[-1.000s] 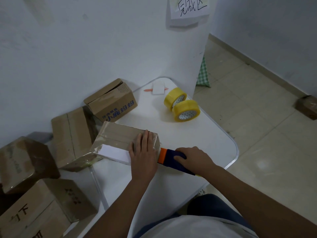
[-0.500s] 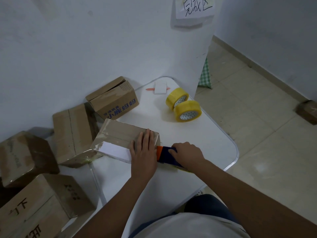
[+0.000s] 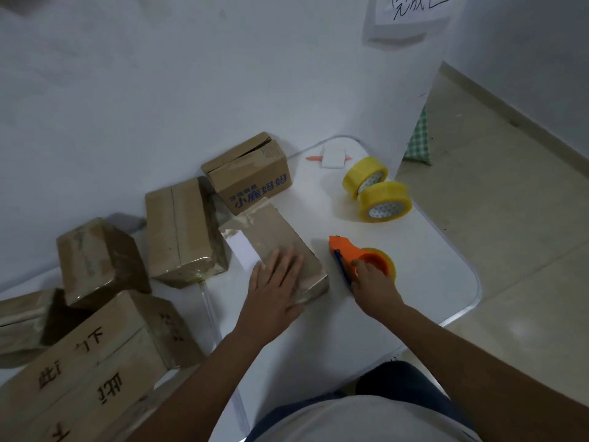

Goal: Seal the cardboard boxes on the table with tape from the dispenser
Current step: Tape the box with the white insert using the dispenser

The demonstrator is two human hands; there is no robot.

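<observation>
A small taped cardboard box (image 3: 267, 231) with a white label on its left face lies on the white table (image 3: 439, 266). My left hand (image 3: 275, 283) rests flat on the box's near end, fingers straight. The orange tape dispenser (image 3: 357, 256) with its yellow roll lies on the table just right of the box, apart from it. My right hand (image 3: 373, 285) grips the dispenser's near end.
Two yellow tape rolls (image 3: 377, 189) lie at the back right near a white pad with an orange pen (image 3: 333, 157). A printed box (image 3: 251, 173) and several other cardboard boxes (image 3: 181, 231) crowd the left side. The table's edge and tiled floor are to the right.
The box has turned so its long side points away from me. My right hand has pulled the dispenser off the box's end and set it to the right.
</observation>
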